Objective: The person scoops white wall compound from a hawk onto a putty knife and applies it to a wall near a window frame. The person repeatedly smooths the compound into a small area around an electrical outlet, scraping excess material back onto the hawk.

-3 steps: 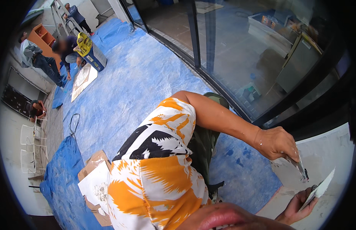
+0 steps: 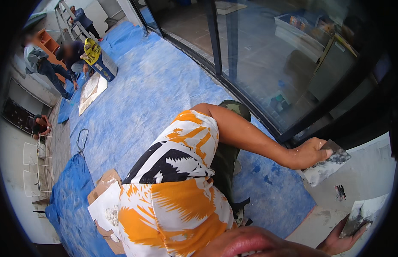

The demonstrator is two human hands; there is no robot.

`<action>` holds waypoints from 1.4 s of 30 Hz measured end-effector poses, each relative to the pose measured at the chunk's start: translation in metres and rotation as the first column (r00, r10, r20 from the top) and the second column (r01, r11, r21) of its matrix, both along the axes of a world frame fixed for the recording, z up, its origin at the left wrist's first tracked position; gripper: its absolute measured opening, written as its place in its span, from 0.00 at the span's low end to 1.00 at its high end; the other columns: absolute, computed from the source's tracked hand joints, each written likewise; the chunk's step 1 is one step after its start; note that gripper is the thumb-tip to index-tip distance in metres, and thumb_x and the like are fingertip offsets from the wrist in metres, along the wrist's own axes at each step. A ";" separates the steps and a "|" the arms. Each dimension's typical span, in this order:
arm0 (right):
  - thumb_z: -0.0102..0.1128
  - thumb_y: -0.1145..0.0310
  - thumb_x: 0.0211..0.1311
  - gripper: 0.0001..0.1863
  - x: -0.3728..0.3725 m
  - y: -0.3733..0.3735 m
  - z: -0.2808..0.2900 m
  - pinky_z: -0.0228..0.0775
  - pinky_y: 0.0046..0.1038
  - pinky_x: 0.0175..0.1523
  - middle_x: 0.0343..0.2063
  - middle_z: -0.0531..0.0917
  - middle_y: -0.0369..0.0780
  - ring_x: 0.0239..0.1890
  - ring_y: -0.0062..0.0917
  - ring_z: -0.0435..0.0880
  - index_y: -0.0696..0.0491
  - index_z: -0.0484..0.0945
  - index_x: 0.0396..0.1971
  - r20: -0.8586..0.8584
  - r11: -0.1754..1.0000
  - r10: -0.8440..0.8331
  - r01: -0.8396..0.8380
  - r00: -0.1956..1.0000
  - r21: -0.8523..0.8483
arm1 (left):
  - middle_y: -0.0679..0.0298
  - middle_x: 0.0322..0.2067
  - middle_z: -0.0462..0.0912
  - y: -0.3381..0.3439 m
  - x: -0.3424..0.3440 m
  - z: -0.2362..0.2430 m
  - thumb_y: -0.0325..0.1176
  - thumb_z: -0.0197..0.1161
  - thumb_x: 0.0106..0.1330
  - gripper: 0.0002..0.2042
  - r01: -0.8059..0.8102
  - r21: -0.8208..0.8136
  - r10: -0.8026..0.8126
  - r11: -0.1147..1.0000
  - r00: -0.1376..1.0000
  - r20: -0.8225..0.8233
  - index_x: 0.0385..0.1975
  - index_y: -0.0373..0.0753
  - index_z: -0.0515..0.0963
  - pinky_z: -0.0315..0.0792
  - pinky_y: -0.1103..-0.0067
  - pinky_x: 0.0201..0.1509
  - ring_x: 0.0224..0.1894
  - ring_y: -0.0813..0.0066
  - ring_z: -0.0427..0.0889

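My left hand (image 2: 309, 153), at the end of the bent arm with the patterned sleeve, is closed on a putty knife (image 2: 325, 165). That blade shows its broad face, smeared white and dark grey. Lower right, my right hand (image 2: 345, 237) holds a second wide putty knife (image 2: 362, 215), its blade also streaked with pale paste and grey. Between the two blades, a small dark ragged spot (image 2: 340, 192) with thin strands sits in the pale wall surface (image 2: 321, 197). I cannot tell whether either blade touches the wall.
Blue sheeting (image 2: 156, 77) covers the floor beside glass doors (image 2: 250, 64). Stained cardboard (image 2: 102, 188) lies behind me. Farther off are a blue container with a yellow bag (image 2: 100, 64), a flat board (image 2: 92, 93), an orange cabinet (image 2: 47, 45), a ladder (image 2: 70, 21) and several people.
Both blades have turned from nearly edge-on to showing their broad faces. My left hand has rolled over and its blade has moved up, away from the dark spot.
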State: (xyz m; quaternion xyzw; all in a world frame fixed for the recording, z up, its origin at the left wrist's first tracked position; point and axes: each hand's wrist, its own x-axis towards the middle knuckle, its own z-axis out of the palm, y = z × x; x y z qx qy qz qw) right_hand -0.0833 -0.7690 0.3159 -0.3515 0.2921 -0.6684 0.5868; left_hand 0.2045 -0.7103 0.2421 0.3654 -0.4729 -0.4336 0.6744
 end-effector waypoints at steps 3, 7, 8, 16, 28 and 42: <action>0.52 0.49 0.65 0.38 0.007 0.029 -0.013 0.53 0.38 0.71 0.64 0.66 0.52 0.64 0.39 0.68 0.60 0.60 0.66 -0.385 0.904 0.050 -0.205 0.922 -0.374 | 0.68 0.34 0.80 -0.004 -0.026 0.003 0.36 0.51 0.73 0.08 0.232 0.359 0.048 0.904 0.779 -0.625 0.45 0.43 0.74 0.75 0.73 0.43 0.34 0.74 0.80; 0.46 0.66 0.66 0.27 0.036 0.051 -0.057 0.53 0.39 0.70 0.63 0.65 0.54 0.65 0.41 0.66 0.61 0.64 0.64 -0.638 0.432 -0.314 -0.493 0.703 -0.756 | 0.65 0.35 0.80 0.005 -0.054 0.006 0.38 0.51 0.72 0.09 0.388 0.402 0.081 0.830 0.628 -0.774 0.44 0.42 0.74 0.75 0.69 0.44 0.36 0.72 0.81; 0.45 0.70 0.67 0.25 0.042 0.054 -0.066 0.53 0.39 0.70 0.63 0.64 0.55 0.65 0.42 0.66 0.61 0.65 0.63 -0.650 0.377 -0.356 -0.534 0.671 -0.757 | 0.63 0.35 0.80 0.009 -0.058 0.007 0.38 0.50 0.72 0.10 0.367 0.372 0.065 0.853 0.632 -0.772 0.43 0.41 0.74 0.76 0.69 0.43 0.35 0.70 0.82; 0.44 0.88 0.55 0.28 0.033 0.066 -0.068 0.48 0.41 0.71 0.62 0.62 0.56 0.65 0.51 0.62 0.59 0.73 0.58 -0.883 0.603 -0.340 -0.645 0.324 -0.470 | 0.57 0.37 0.82 0.031 -0.049 0.004 0.35 0.46 0.74 0.12 0.376 0.392 0.093 0.840 0.612 -0.786 0.47 0.36 0.73 0.80 0.68 0.45 0.38 0.66 0.84; 0.55 0.42 0.65 0.42 -0.048 0.054 -0.122 0.63 0.35 0.63 0.60 0.72 0.51 0.60 0.35 0.72 0.61 0.61 0.65 -0.926 0.912 0.259 -0.386 0.274 0.141 | 0.62 0.42 0.81 0.031 -0.045 -0.014 0.38 0.48 0.75 0.13 0.350 0.243 -0.018 0.905 0.602 -0.798 0.52 0.40 0.71 0.79 0.74 0.47 0.40 0.73 0.84; 0.55 0.51 0.67 0.33 -0.079 0.037 -0.171 0.67 0.37 0.59 0.57 0.72 0.44 0.56 0.37 0.73 0.56 0.64 0.65 0.021 0.873 0.176 -0.166 0.984 0.459 | 0.67 0.38 0.81 0.048 -0.101 -0.031 0.42 0.55 0.73 0.16 0.274 0.405 0.058 0.872 0.765 -0.642 0.53 0.40 0.71 0.77 0.80 0.42 0.37 0.80 0.82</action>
